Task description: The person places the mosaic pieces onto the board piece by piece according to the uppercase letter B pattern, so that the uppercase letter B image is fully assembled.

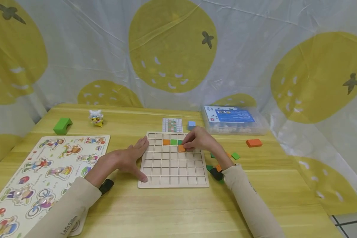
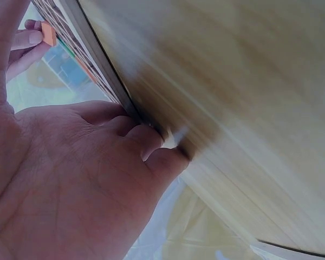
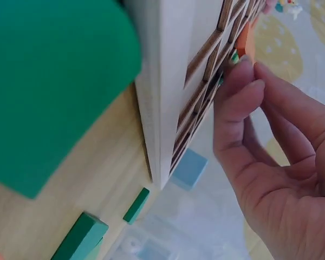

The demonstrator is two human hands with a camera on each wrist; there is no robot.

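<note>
A wooden grid board [image 1: 166, 172] lies on the table before me. In its second row sit an orange tile [image 1: 166, 142], a light green tile [image 1: 174, 142] and a darker green tile [image 1: 179, 142], the last partly hidden by fingers. My right hand [image 1: 200, 139] pinches another orange tile [image 1: 181, 148] between thumb and fingers, just below that green one; the left wrist view shows this tile raised at a slant over the grid. With fingers and thumb spread, my left hand [image 1: 130, 159] rests against the board's left edge.
Loose green and orange tiles, such as a green tile [image 1: 235, 155], lie right of the board. Behind it are a pattern card [image 1: 172, 125], a blue cube [image 1: 191, 125] and a plastic box [image 1: 235, 120]. A picture puzzle [image 1: 59, 172] lies left; an orange block [image 1: 254, 142] lies right.
</note>
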